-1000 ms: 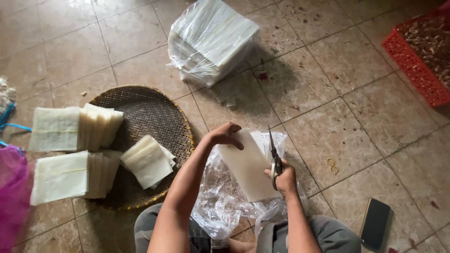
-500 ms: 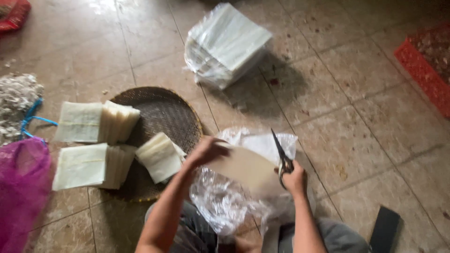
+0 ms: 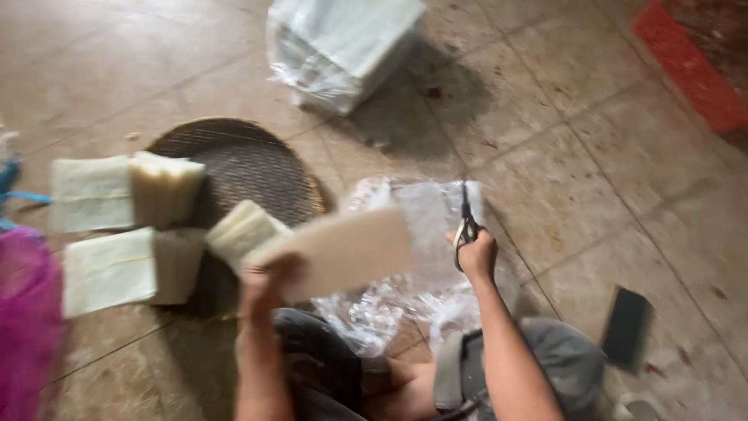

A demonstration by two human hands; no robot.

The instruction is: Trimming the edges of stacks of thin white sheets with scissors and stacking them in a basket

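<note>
Both forearms are bare, no sleeves; grey shorts (image 3: pixel 545 366) cover the knees, with dark cloth between.

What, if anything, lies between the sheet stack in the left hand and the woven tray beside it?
Nothing visible blocks it. The left hand holds the pale sheet stack just right of the woven tray; a cut pile lies on the tray's near edge.

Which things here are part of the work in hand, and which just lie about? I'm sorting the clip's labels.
In use:
left hand holding the pale sheet stack
right hand holding scissors
clear plastic wrap
woven tray with cut stacks

Lying about:
wrapped bundle
dark phone
red crate
pink bag
</note>
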